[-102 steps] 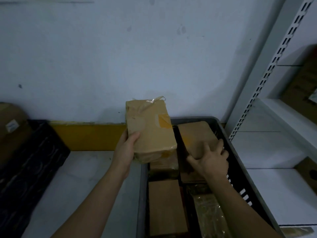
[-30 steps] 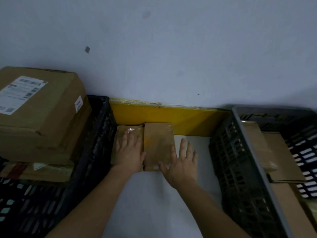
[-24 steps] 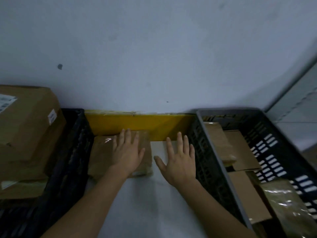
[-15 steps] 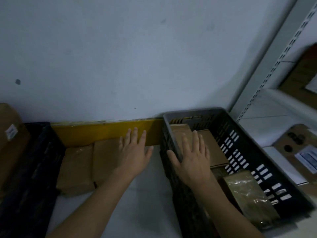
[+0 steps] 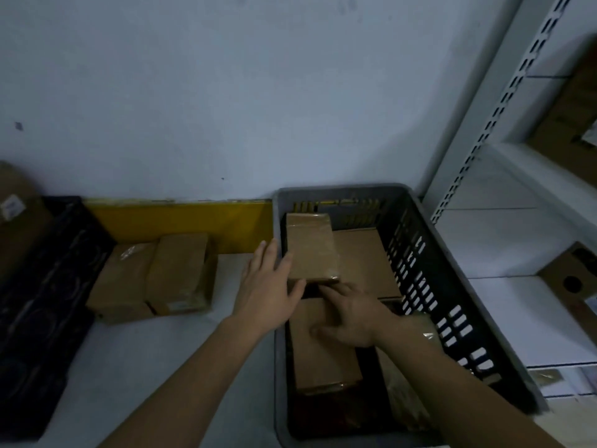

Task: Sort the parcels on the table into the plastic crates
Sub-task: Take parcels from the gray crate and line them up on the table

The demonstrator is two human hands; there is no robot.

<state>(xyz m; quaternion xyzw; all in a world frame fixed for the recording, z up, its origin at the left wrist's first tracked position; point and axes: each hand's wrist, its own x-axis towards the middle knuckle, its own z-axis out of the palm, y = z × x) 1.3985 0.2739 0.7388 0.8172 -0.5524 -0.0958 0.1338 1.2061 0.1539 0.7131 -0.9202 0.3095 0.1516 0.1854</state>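
Two hands, left hand [image 5: 269, 291] flat, right hand [image 5: 350, 313] in grey crate [image 5: 468, 282], grip unclear, labels unreadable

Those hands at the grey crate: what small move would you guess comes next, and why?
Probably closing on the taped parcel. The left hand lies open against its side over the grey crate rim, and the right hand reaches under its near end; neither visibly grips it yet.

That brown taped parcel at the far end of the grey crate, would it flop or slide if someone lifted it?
The brown taped cardboard parcel keeps straight edges and flat faces, so it probably stays stiff. Its glossy clear tape may feel a little slippery. It lies tilted across other parcels in the grey plastic crate, so a push might rock or slide it.
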